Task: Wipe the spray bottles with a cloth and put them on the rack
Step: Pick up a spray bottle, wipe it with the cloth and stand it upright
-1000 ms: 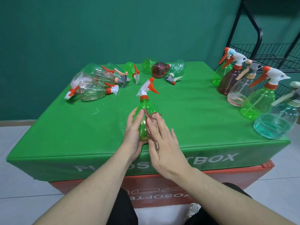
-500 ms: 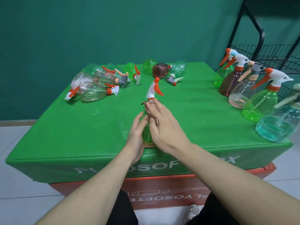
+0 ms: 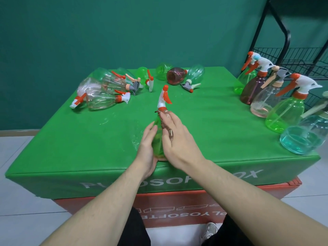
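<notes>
A green spray bottle (image 3: pixel 157 139) with a white and orange trigger head stands near the front edge of the green table (image 3: pixel 88 139). My left hand (image 3: pixel 147 148) grips its body from the left. My right hand (image 3: pixel 177 139) presses a brownish cloth (image 3: pixel 166 121) against the bottle's neck and right side, fingers curled over the cloth. Most of the cloth is hidden under my fingers. The black wire rack (image 3: pixel 291 57) stands beyond the table's right edge.
Several spray bottles (image 3: pixel 103 98) lie on their sides at the back left and back middle of the table. Several upright bottles (image 3: pixel 287 110) stand in a row along the right edge, in front of the rack. A green wall is behind.
My right hand has slid the cloth up the bottle from its lower body to the neck. The bottle's trigger head has turned. My left hand stays on the bottle.
</notes>
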The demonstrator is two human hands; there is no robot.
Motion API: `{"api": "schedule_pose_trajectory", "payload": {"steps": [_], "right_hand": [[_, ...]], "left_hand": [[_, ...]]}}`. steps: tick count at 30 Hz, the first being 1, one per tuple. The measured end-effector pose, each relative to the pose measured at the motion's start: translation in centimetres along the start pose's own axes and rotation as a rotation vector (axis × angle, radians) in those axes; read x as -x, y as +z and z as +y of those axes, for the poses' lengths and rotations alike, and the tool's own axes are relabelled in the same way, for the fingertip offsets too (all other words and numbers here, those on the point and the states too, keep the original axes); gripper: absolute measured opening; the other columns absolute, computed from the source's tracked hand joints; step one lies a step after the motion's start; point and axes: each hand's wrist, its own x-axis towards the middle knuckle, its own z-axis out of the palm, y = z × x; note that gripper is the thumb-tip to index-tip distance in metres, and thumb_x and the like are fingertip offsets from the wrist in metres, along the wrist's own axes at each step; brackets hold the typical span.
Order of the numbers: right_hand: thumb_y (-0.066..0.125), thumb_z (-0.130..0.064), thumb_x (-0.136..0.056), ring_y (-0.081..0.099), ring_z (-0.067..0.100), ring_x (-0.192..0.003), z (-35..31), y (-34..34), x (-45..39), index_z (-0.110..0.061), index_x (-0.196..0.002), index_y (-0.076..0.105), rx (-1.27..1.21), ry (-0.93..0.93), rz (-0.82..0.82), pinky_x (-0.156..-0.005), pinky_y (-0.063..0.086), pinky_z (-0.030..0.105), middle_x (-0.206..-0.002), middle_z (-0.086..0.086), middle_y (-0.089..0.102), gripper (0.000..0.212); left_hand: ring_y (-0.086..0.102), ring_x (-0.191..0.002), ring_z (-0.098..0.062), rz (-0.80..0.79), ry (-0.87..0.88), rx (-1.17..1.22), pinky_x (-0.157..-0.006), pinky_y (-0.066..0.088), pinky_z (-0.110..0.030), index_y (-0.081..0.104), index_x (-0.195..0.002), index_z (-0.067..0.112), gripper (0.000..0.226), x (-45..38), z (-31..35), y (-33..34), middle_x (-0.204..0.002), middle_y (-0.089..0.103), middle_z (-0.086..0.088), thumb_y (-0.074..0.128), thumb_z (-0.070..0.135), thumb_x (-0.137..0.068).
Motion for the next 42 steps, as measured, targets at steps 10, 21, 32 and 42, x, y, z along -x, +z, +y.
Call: {"api": "schedule_pose_trajectory", "payload": {"steps": [10,21,32,42], "right_hand": [[0.013,-0.047,-0.095,-0.008,0.011,-0.156,0.6,0.5,4.5,-0.039,-0.161,0.001,0.18,-0.068,-0.074,-0.125,0.009,0.055,-0.169,-0.014,-0.01,0.067],[0.017,-0.044,-0.097,-0.011,0.011,-0.156,1.4,0.6,5.6,-0.04,-0.161,0.001,0.215,-0.085,-0.062,-0.125,0.008,0.058,-0.169,-0.011,-0.011,0.066],[0.024,-0.041,-0.093,0.028,0.022,-0.149,-0.5,-0.5,0.5,-0.024,-0.156,0.037,0.027,-0.046,0.055,-0.123,0.024,0.041,-0.164,0.002,0.029,0.066],[0.034,-0.027,-0.105,0.038,0.009,-0.143,-0.6,-0.8,-1.2,-0.031,-0.155,0.039,-0.196,0.131,0.04,-0.116,0.025,0.023,-0.161,-0.009,0.034,0.05]], "left_hand": [[0.073,-0.097,-0.002,0.071,0.058,-0.036,-0.063,0.057,-0.019,0.051,-0.139,0.033,0.033,0.3,0.3,0.6,-0.124,0.071,0.006,0.048,0.041,-0.106],[0.076,-0.095,-0.012,-0.012,0.052,-0.028,-0.065,0.06,-0.026,0.053,-0.141,0.025,0.065,0.4,0.4,0.4,-0.116,0.077,0.001,0.063,0.05,-0.081],[0.069,-0.116,-0.011,-0.067,0.015,-0.111,-0.08,0.058,-0.031,0.05,-0.145,0.028,0.082,0.2,0.4,0.2,-0.131,0.071,0.004,0.068,0.067,-0.075],[0.077,-0.092,-0.016,-0.082,-0.051,-0.07,-0.064,0.061,-0.044,0.042,-0.15,0.028,0.083,0.4,0.5,-0.1,-0.132,0.068,-0.005,0.069,0.05,-0.074]]}}
